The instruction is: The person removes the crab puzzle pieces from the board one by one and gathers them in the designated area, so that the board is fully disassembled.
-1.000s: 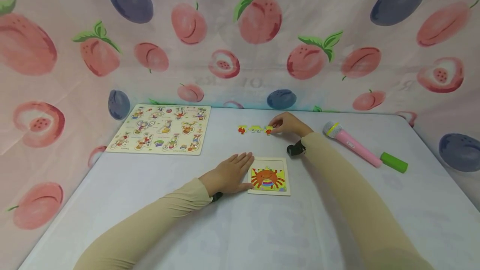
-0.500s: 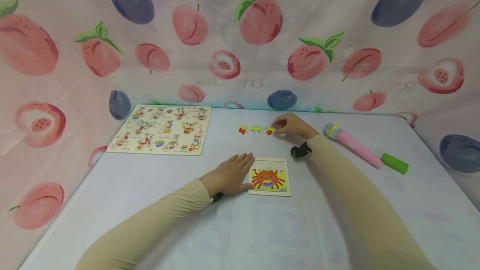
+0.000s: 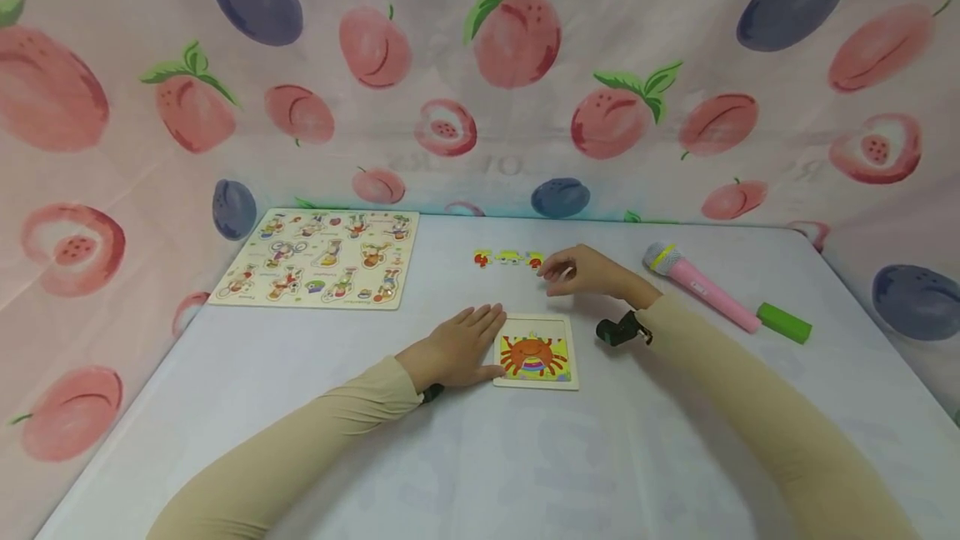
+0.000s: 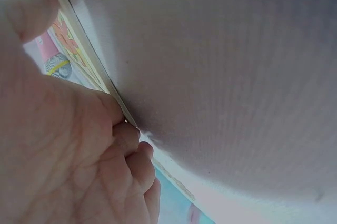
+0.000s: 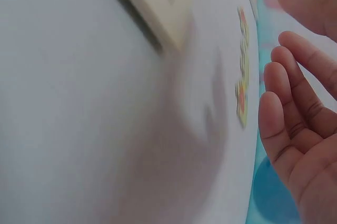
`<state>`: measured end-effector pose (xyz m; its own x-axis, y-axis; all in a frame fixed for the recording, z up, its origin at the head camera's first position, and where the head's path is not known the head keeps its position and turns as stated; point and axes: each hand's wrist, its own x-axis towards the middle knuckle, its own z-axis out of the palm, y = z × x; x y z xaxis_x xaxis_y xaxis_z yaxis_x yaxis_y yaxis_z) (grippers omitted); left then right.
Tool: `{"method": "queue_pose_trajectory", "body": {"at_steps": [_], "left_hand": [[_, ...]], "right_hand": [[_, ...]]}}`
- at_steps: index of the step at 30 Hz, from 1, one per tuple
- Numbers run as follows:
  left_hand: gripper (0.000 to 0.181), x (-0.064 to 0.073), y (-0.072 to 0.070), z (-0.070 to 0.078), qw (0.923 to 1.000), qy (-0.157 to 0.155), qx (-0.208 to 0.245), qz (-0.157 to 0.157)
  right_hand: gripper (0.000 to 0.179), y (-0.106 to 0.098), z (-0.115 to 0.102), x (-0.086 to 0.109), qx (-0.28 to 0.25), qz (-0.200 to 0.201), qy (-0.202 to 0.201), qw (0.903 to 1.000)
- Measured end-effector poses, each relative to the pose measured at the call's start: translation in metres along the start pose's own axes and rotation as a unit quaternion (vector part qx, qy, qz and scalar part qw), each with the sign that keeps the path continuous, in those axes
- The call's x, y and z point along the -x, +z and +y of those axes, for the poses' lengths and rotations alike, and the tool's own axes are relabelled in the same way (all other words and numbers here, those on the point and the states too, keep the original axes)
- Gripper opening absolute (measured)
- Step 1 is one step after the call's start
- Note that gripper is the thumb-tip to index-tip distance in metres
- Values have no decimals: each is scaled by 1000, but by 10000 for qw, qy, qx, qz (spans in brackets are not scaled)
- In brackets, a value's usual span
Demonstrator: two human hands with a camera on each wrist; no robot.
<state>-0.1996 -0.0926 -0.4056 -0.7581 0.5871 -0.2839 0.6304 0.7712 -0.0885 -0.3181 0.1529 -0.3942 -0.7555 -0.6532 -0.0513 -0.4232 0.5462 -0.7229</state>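
A small wooden puzzle tray (image 3: pixel 558 327) with an orange crab picture (image 3: pixel 534 357) lies at the table's middle; a bare strip shows along its far side. My left hand (image 3: pixel 453 348) lies against the tray's left edge, fingers extended, with the thumb at the near left corner. Beyond the tray, several yellow and red jigsaw pieces (image 3: pixel 510 257) form a short row. My right hand (image 3: pixel 588 273) hovers just right of and nearer than the row, its fingers loosely bent. The right wrist view shows nothing between the thumb and fingers (image 5: pixel 273 116).
A large board with sports figures (image 3: pixel 318 261) lies at the back left. To the right are a pink toy microphone (image 3: pixel 708 294) and a green block (image 3: pixel 783 322). A fruit-print cloth (image 3: pixel 517 132) stands behind the table.
My right hand has left the right end of the jigsaw row and come back toward me and slightly right, without a piece. My left hand and the tray have stayed in place.
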Motion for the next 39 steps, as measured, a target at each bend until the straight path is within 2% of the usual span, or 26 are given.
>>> {"method": "queue_pose_trajectory", "body": {"at_steps": [7,11,22,39], "left_hand": [[82,-1,2,-1,10000,-15,-16,1],[83,-2,3,0,10000,-26,-27,-12],[81,-1,3,-1,9999,56,-72,60],[81,-1,3,-2,9999,76,-43,70]], "right_hand": [[29,16,-16,10,47,-355,-335,9988],[29,25,-24,13,-21,-588,-399,9975],[28,52,-37,13,235,-1133,17,9933],[20,57,-46,7,845,-1369,-64,9870]]}}
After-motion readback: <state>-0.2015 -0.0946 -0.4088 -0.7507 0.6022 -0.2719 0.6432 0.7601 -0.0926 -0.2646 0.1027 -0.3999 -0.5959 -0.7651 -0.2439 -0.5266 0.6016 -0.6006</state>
